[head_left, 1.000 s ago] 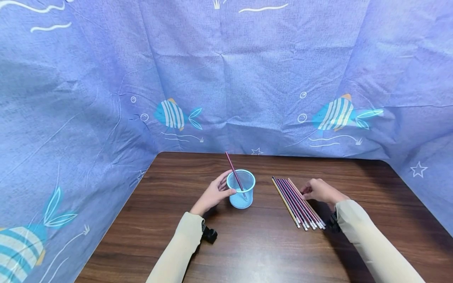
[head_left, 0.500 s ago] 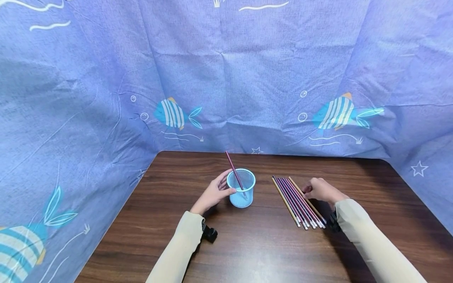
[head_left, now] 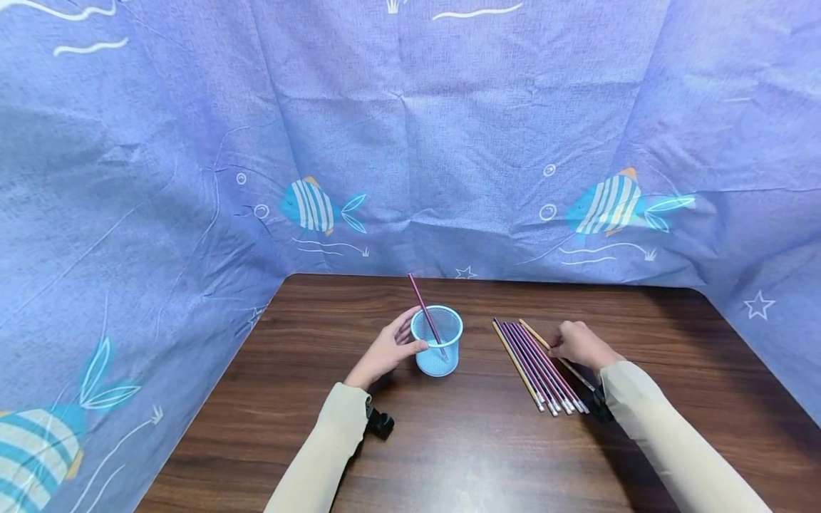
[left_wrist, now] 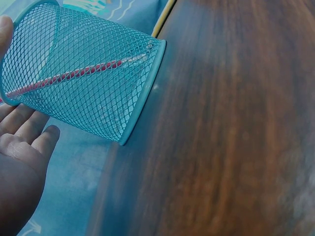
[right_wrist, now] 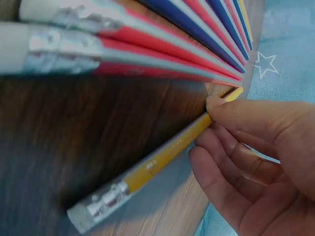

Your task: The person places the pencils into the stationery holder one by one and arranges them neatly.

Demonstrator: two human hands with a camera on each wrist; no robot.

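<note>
A light-blue mesh pencil cup (head_left: 439,360) stands upright on the table, one dark red pencil (left_wrist: 83,71) leaning inside it, eraser end down. My left hand (head_left: 388,349) holds the cup near its rim, thumb in front and fingers round the far left side. To the right, my right hand (head_left: 580,345) pinches a yellow pencil (right_wrist: 157,162) between thumb and fingertips. Its eraser end points back toward my wrist. Beside it lies a slanted row of pencils (head_left: 535,367), red, dark blue and one yellow at the left, erasers toward me.
The brown wooden table (head_left: 449,449) carries everything here. A blue cloth with printed fish (head_left: 410,157) hangs behind its far edge and along both sides. A black wrist camera (head_left: 380,425) sits under the left sleeve.
My right hand has drawn the yellow pencil away from the right side of the row, leaving a gap. The left hand and the cup have stayed in place.
</note>
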